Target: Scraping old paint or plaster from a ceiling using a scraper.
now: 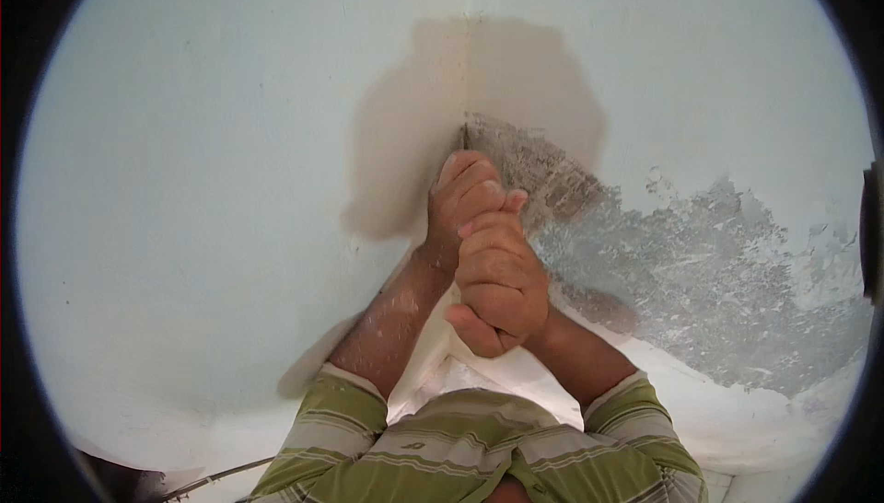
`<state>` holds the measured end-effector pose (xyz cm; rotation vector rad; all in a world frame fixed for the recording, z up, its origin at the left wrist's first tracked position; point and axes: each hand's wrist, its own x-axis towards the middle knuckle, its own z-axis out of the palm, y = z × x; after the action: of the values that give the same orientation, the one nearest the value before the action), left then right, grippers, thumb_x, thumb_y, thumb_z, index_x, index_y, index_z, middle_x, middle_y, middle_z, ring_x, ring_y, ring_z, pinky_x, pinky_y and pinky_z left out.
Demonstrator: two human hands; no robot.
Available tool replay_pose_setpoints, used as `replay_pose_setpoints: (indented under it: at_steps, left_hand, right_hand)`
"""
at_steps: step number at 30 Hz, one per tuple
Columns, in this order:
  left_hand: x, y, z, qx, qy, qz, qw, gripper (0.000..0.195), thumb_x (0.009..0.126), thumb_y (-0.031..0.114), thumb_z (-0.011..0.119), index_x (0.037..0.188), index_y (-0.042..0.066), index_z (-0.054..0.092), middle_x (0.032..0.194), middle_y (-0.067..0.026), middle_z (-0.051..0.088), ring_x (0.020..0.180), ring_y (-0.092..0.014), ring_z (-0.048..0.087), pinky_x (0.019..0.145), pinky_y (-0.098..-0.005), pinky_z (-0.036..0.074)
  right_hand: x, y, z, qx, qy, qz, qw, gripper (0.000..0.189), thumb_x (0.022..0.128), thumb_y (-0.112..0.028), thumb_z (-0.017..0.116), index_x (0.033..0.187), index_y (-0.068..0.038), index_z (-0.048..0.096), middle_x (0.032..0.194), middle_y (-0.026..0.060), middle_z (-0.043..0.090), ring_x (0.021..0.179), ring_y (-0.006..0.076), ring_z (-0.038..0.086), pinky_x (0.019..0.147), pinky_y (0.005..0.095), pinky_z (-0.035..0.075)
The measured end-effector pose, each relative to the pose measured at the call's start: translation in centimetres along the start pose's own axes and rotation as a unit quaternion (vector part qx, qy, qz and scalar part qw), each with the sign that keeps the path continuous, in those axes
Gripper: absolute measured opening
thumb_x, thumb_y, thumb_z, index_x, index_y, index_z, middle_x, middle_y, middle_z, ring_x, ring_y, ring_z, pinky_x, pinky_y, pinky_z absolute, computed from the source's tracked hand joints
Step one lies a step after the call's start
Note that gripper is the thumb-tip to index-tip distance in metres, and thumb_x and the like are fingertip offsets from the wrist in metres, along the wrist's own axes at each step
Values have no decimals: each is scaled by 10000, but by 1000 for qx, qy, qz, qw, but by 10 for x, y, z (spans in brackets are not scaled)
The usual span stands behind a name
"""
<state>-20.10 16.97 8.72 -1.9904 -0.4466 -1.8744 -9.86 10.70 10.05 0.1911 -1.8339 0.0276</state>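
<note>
Both my hands are raised before the wall corner, curled closed one below the other and touching. My left hand [471, 189] is the upper one, close to the corner line. My right hand [501, 278] is lower, its thumb folded across the bottom. The fingers wrap around what looks like the handle of a tool, mostly hidden inside the fists. A thin dark edge shows just above my left hand; whether it is the tool or a gap in the corner is unclear. Beside the hands, a rough brownish bare patch [545, 168] shows on the pale painted wall [690, 82].
A wide grey patch with flaking paint [704, 275] spreads over the right wall. The left wall [179, 178] is pale and mostly smooth. A thin cable or rod [217, 477] runs at the lower left, near a dark area. A dark object [871, 234] is at the right rim.
</note>
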Motion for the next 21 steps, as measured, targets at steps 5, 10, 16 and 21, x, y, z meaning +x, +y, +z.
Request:
replay_pose_setpoints:
  at_steps: [5, 10, 16, 21]
  left_hand:
    - [6, 20, -5, -35, -10, -17, 999, 349, 780, 94, 763, 677, 104, 430, 701, -49, 457, 736, -273, 537, 611, -372, 443]
    - [4, 0, 3, -1, 6, 3, 1000, 348, 776, 94, 766, 681, 97, 432, 703, -52, 460, 716, -284, 534, 617, -379, 445]
    - [2, 25, -2, -34, -2, 10, 999, 342, 763, 94, 767, 683, 97, 434, 700, -61, 461, 723, -293, 554, 620, -389, 449]
    - [-32, 23, 0, 5, -65, -28, 998, 302, 688, 153, 815, 681, 113, 516, 706, -49, 484, 728, -291, 577, 599, -376, 471]
  right_hand:
    - [15, -26, -3, 19, 0, 11, 1000, 269, 713, -133, 741, 638, -75, 489, 725, 70, 500, 698, 273, 492, 756, 450, 457]
    - [7, -4, -2, 3, 11, 10, 1000, 265, 713, -128, 736, 632, -71, 490, 708, 66, 492, 688, 269, 491, 753, 441, 461]
    - [-3, 3, -14, -6, -17, 14, 1000, 248, 706, -114, 742, 654, -66, 505, 734, 72, 517, 694, 268, 499, 772, 445, 470]
    - [-19, -29, -14, 32, -13, 73, 997, 246, 690, -111, 753, 667, -64, 513, 742, 73, 537, 702, 271, 518, 793, 450, 476]
